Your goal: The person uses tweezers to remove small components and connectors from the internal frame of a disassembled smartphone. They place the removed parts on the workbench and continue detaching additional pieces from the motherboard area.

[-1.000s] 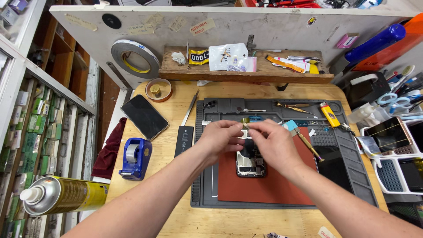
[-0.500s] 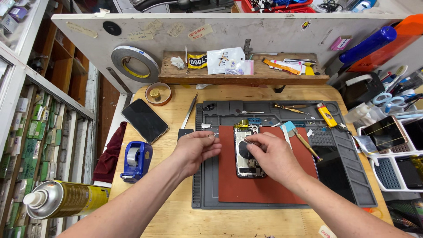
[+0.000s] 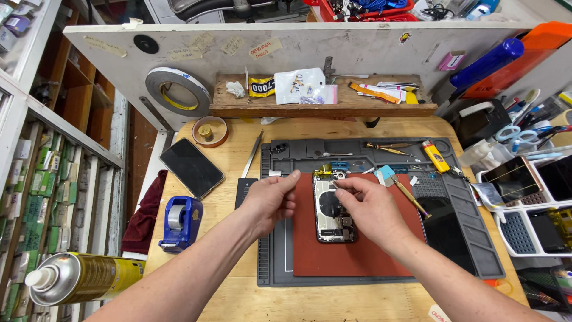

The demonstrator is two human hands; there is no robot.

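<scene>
Left hand (image 3: 271,200) hovers over the left edge of the red mat (image 3: 357,250), its thumb and forefinger pinched together near a tiny pale part too small to identify; whether anything is gripped cannot be told. Right hand (image 3: 366,206) rests at the right side of the opened phone (image 3: 332,209), fingers curled and fingertips meeting at the phone's upper edge, holding nothing that can be made out. The phone lies face down on the red mat, its internals exposed, within the grey work mat (image 3: 465,209) on the wooden worktop (image 3: 232,298).

On the wooden shelf (image 3: 322,107) behind: a yellow-and-black tube (image 3: 261,87), a white printed pouch (image 3: 298,84) and a small clear bag (image 3: 325,94). Paper labels (image 3: 265,48) are stuck to the white board above, with a pink square sticker (image 3: 451,61) at its right. A gold spray can (image 3: 83,277) lies at lower left.

Compared with half a second earlier, the left hand has lifted off the phone and drawn leftward, and the phone's dark interior is now more fully exposed between the hands.
</scene>
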